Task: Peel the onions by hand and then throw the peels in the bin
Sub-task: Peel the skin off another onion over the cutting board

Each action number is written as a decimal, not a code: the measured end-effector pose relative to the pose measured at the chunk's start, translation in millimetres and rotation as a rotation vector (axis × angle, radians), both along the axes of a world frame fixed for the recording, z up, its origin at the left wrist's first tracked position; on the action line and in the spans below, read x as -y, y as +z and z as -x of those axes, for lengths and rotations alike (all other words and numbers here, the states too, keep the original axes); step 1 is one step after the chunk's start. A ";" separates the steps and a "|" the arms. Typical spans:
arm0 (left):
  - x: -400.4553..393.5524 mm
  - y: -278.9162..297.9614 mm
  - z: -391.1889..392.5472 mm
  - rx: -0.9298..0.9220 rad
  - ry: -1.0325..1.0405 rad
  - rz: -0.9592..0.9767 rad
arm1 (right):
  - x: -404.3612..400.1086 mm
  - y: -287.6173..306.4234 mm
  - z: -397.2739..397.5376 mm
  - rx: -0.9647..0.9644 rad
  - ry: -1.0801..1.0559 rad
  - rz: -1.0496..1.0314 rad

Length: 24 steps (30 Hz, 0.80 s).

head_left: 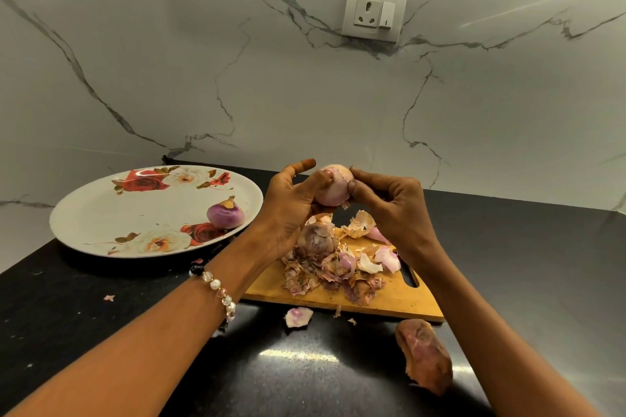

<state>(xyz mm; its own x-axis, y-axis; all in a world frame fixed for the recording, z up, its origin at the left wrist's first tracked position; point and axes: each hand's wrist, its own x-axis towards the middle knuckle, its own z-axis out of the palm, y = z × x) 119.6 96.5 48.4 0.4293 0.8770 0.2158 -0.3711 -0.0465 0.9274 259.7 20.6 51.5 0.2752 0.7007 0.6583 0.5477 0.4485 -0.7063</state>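
- The onion [333, 185] is held in the air just above the far end of the cutting board [342, 298], between both hands.
- The left hand [288, 203] cups it with curled fingers, thumb pressed on its near side; the forefinger sticks out straight past it.
- The right hand [389, 203] pinches skin at the onion's right flank with bunched fingertips.
- A heap of peels [335, 264] lies on the board under the hands, with what looks like another onion, still skinned, in it.
- Loose peels [298, 316] already lie off the board's near edge; more may scatter there and be missed for the bin.
- One peeled onion [225, 215] sits on the plate [101, 213], left of the board.
- The thin skin may tear into scraps, or the onion may slip.
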 end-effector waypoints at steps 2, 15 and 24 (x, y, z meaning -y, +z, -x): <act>0.0 0.3 0.4 -0.005 0.004 -0.005 | 0.4 -0.4 0.4 0.028 0.005 0.015; 2.9 0.5 -0.8 0.001 -0.019 -0.009 | -3.7 -6.2 -1.8 0.069 -0.116 -0.085; -2.2 -1.2 -0.7 0.028 0.023 0.047 | -2.8 -1.8 -4.7 0.097 -0.190 -0.068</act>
<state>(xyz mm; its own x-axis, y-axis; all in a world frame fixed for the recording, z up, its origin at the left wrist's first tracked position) 120.2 98.7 47.2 0.4036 0.8959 0.1858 -0.3962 -0.0119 0.9181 264.3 23.4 49.7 0.3309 0.5953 0.7322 0.6906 0.3760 -0.6178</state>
